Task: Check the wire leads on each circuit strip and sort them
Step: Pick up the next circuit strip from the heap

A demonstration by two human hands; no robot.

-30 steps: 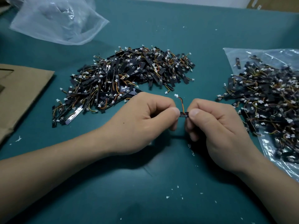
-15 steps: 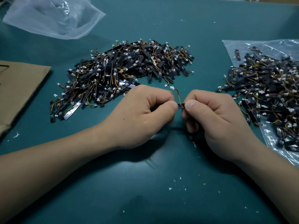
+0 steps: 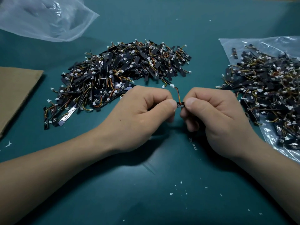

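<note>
A small black circuit strip (image 3: 180,104) is pinched between the thumbs and forefingers of my left hand (image 3: 142,114) and my right hand (image 3: 217,116), held just above the teal mat. Only a short piece of the strip shows between the two thumbs. Its orange and red wire lead (image 3: 177,94) curves up and left to a white connector (image 3: 172,86). A large heap of black strips with wires (image 3: 123,73) lies behind my left hand. A second heap (image 3: 266,88) rests on a clear plastic bag (image 3: 253,43) at the right.
An empty clear plastic bag (image 3: 45,18) lies at the far left corner. Brown cardboard (image 3: 16,91) covers the left edge. Small white plastic flecks (image 3: 181,189) are scattered over the teal mat (image 3: 146,192) in front of me.
Both hands stay pinched on the same strip at the same spot. The wire lead and connector have tilted slightly further left; the camera view has shifted a little.
</note>
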